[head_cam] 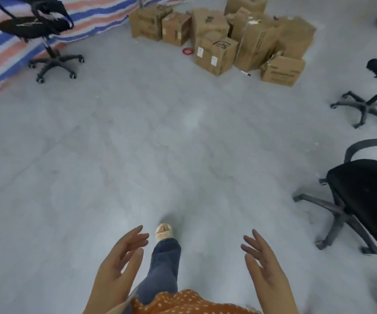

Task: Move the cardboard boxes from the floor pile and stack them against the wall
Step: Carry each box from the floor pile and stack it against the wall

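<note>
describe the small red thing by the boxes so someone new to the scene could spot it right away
Start at the pile of cardboard boxes at the far end of the grey floor. At the pile's front left edge, a small red ring lies flat on the floor. It is the only red, round item among brown boxes.

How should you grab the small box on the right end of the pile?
Probably by its two short side walls, one hand on each, coming from the near, open floor side. That box sits alone on the floor at the pile's front edge with nothing on top. Both hands are empty.
</note>
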A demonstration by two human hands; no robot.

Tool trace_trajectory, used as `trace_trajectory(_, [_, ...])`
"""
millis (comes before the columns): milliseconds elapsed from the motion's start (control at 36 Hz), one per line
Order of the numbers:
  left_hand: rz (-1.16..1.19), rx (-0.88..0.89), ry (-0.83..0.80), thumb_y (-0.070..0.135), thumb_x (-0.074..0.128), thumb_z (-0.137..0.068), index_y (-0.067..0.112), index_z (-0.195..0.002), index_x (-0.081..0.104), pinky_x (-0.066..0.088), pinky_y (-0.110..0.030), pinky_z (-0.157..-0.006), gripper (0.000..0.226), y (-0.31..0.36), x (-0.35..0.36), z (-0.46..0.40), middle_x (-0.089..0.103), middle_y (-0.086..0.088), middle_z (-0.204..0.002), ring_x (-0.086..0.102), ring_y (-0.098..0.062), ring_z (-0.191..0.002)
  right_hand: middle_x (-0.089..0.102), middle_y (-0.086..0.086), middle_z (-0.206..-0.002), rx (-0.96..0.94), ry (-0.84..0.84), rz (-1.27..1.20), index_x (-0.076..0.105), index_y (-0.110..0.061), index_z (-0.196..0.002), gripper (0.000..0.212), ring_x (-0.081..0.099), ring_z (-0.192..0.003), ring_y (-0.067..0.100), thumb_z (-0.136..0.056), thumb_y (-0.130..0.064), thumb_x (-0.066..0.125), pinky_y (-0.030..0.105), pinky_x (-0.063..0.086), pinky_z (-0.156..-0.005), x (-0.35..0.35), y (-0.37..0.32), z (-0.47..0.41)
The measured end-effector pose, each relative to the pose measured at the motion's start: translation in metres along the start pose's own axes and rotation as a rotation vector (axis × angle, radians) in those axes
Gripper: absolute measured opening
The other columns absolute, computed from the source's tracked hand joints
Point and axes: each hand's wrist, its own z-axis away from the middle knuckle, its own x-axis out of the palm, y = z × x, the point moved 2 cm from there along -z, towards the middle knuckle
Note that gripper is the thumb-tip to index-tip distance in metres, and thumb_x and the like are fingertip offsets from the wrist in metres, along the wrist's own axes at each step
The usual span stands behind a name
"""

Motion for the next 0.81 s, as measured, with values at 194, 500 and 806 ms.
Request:
trace_trajectory(194, [0.006, 0.084, -0.054, -0.002, 0.053, -0.092, 0.048, -0.103, 0.062, 0.045, -0.005, -0.083, 0.052, 0.054, -0.012, -0.138, 0.070, 0.015, -0.105, 0.066, -0.001, -0.096, 0.059, -0.037, -0.108, -0.041, 0.105, -0.053, 0.053, -0.053, -0.119, 0.055, 0.059, -0.102, -0.011, -0.092, -0.005, 0.053, 0.001, 0.041, -0.079, 0.034, -0.060, -0.101])
trace_trajectory(500, [-0.021, 0.050, -0.130, -0.012, 0.052, -0.089, 0.047, -0.100, 0.065, 0.044, -0.003, -0.080, 0.061, 0.085, -0.008, -0.267, 0.072, 0.013, -0.102, 0.067, 0.001, -0.092, 0.052, -0.050, -0.103, 0.095, 0.115, -0.073, 0.049, -0.068, -0.108, 0.042, 0.054, -0.100, -0.020, -0.085, -0.033, 0.049, 0.016, 0.047, -0.083, 0.072, -0.109, -0.212])
trace_trajectory(806, [-0.007, 0.010, -0.040, -0.014, 0.051, -0.088, 0.045, -0.096, 0.067, 0.045, -0.004, -0.079, 0.061, 0.114, 0.035, -0.420, 0.073, 0.011, -0.099, 0.067, -0.002, -0.090, 0.055, -0.029, -0.116, 0.077, 0.096, 0.004, 0.036, -0.084, -0.094, 0.044, 0.053, -0.102, -0.017, -0.051, -0.094, 0.039, 0.001, 0.041, -0.076, 0.070, -0.148, -0.390])
